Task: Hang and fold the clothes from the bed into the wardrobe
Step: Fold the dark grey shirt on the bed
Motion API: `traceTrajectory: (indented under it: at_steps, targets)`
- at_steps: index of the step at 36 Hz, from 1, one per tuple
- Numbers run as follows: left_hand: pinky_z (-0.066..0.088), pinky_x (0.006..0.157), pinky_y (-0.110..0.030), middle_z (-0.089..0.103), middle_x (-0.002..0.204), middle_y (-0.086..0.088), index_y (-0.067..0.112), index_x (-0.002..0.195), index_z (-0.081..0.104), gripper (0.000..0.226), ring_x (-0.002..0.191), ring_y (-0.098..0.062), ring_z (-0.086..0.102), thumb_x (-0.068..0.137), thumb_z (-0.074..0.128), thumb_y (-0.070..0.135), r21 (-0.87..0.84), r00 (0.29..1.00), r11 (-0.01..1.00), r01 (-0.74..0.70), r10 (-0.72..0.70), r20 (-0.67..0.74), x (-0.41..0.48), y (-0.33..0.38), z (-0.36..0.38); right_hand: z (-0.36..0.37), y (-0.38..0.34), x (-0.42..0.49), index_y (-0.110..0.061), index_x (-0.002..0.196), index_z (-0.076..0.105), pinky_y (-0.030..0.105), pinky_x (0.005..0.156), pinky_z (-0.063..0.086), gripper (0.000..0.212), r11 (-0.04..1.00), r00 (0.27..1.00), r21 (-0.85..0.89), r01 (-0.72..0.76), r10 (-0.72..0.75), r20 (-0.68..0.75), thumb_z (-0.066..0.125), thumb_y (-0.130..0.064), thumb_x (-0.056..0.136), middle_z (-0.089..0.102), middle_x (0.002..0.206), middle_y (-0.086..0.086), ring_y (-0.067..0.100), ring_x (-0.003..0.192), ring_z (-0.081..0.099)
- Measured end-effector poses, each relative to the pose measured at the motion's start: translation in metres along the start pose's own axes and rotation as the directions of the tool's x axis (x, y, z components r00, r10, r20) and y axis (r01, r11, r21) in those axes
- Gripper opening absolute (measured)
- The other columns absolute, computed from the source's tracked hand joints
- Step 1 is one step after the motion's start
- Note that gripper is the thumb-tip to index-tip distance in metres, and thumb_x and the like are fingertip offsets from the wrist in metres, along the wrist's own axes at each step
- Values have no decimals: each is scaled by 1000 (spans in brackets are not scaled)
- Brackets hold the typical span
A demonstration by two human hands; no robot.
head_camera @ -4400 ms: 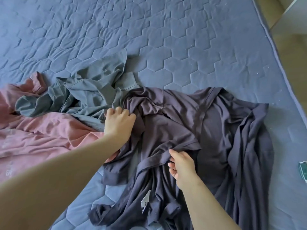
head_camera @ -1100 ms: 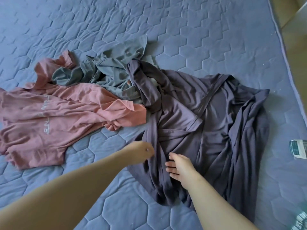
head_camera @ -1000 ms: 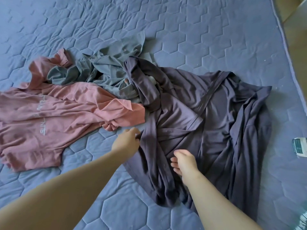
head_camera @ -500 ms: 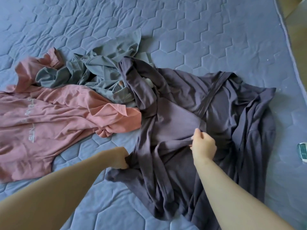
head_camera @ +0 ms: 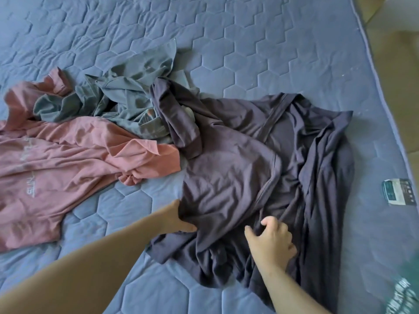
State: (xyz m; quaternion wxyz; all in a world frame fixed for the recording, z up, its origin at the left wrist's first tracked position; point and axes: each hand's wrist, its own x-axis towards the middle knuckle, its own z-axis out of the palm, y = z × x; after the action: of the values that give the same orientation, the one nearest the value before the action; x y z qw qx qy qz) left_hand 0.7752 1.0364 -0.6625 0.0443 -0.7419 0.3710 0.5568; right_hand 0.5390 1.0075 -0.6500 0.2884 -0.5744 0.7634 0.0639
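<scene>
Right grip: right hand (head_camera: 271, 240) curls its fingers and thumb round a bunched fold of the dark purple garment (head_camera: 238, 177), near the garment's near edge.
Left grip: left hand (head_camera: 175, 219) lies at the garment's left edge with the thumb spread; its fingers run under the cloth, so whether they pinch it cannot be told.
Garment position: on the bed (head_camera: 272, 41), between and beyond both hands, right of the other clothes.
Material: thin, soft knit, heavily creased, with a flat band trim along one edge.
Long axis: roughly from the near edge away toward the far right, one sleeve-like roll pointing to the far left.
Pink shirt (head_camera: 68, 159): spread flat at left, pale lettering on it, its tip touching the purple garment.
Grey-green garment (head_camera: 127, 91): crumpled, beyond the pink one, partly under the purple roll.
Bed surface: blue quilting in hexagons.
Label (head_camera: 396, 191): sewn patch near the right edge.
</scene>
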Motion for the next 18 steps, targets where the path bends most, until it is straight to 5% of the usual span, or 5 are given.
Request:
traceTrajectory:
  at_steps: [3, 7, 10, 14, 18]
  targets:
    - [41, 100, -32, 49, 134, -2, 12, 136, 39, 82, 121, -19, 48, 70, 80, 39, -33, 999, 999, -20, 22, 40, 0, -1, 18, 13, 30, -21, -40, 134, 29, 54, 104, 24, 76, 965, 964, -206, 164, -113, 239, 58, -68, 69, 19, 147, -9, 20, 136, 18]
    - [36, 66, -22, 57, 94, -2, 16, 91, 52, 32, 90, -20, 56, 80, 65, 43, 248, 996, 968, 48, -29, -82, -6, 11, 41, 21, 58, -24, -47, 143, -1, 62, 105, 21, 93, 890, 902, -328, 317, -176, 395, 61, -57, 75, -15, 153, -12, 23, 143, -7]
    - [32, 57, -26, 50, 83, -1, 12, 77, 46, 29, 82, -21, 50, 82, 60, 37, 268, 986, 962, 52, -7, -166, -7, 18, 53, 19, 63, -19, -44, 144, 11, 49, 103, 33, 74, 864, 903, -338, 372, -254, 345, 58, -34, 88, -4, 154, -9, 24, 142, 3]
    - [25, 45, -22, 37, 69, 4, 16, 64, 33, 36, 65, -15, 39, 79, 63, 31, 257, 976, 965, 56, 2, -219, -11, 20, 62, 14, 65, -8, -24, 122, 47, 27, 82, 42, 42, 874, 926, -319, 366, -309, 216, 40, 2, 90, 37, 136, -4, 21, 120, 37]
    - [35, 57, -24, 49, 73, 1, 12, 73, 45, 29, 74, -18, 47, 82, 63, 32, 142, 987, 987, 71, -48, -155, -21, 28, 71, 0, 73, -2, -20, 82, 39, 28, 65, 32, 28, 883, 935, -328, 335, -269, 230, 37, 8, 85, 48, 108, 2, 23, 105, 44]
